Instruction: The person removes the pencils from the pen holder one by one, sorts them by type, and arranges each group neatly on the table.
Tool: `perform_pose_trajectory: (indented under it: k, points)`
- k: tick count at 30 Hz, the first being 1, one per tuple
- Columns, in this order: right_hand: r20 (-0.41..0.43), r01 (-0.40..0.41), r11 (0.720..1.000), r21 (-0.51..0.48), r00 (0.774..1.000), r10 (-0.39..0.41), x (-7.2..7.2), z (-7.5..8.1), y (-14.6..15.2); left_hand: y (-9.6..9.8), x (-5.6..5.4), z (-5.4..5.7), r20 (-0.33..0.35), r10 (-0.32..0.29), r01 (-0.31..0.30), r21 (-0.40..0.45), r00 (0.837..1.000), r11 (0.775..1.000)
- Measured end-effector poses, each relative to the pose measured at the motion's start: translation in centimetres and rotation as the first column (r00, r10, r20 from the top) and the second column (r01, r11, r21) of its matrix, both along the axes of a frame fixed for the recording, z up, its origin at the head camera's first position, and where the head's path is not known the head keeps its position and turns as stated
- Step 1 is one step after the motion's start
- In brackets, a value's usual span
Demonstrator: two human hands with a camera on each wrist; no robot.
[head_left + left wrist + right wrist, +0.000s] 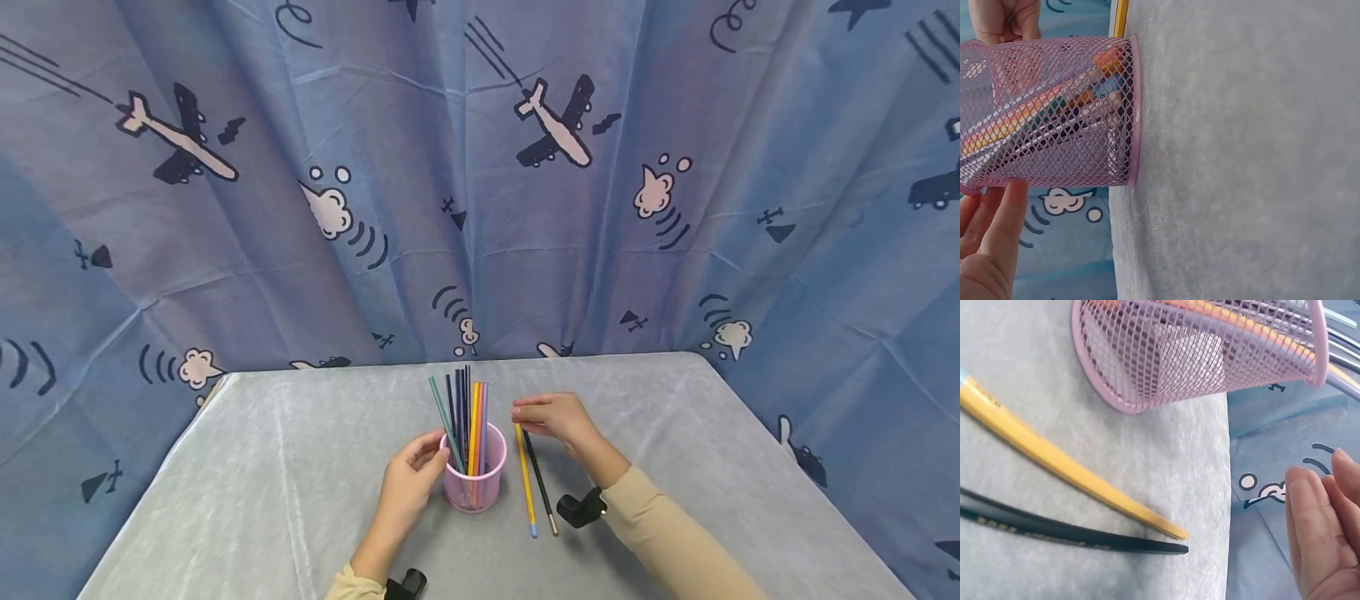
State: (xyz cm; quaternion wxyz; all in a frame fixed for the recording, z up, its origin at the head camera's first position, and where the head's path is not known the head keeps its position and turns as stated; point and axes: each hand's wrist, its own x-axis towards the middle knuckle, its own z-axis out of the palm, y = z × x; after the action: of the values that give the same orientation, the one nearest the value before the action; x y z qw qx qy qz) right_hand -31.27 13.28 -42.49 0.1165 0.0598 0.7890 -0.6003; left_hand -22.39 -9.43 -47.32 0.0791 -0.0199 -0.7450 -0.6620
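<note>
Pencils (527, 482) near raised right hand (557, 417), left hand (411, 472) touching cup (476, 493)

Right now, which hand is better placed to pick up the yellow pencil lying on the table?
Your right hand, I'd judge: it looks empty and hovers by the far ends of the yellow pencil and black pencil. Your left hand is at the pink cup, on its opposite side.

The head view looks forward and down at the table (337, 467) and curtain (420, 167) from farther back. The wrist views, low, close and tipped sideways, look from each side of the pink cup (491, 490), which all three share.
</note>
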Motion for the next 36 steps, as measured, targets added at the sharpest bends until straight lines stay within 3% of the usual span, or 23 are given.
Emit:
perform_pose_trajectory:
  k: [16,36]
  points:
    - [-0.003,0.016,0.998,-0.068,1.0,-0.016,0.8,0.2,-0.3,0.1,0.1,-0.1,0.014,0.004,-0.004,0.001,1.0,1.0]
    - [-0.028,-0.018,0.999,-0.035,0.999,0.017,0.9,0.9,-2.5,0.0,0.0,-0.1,0.019,0.015,-0.015,0.005,1.0,1.0]
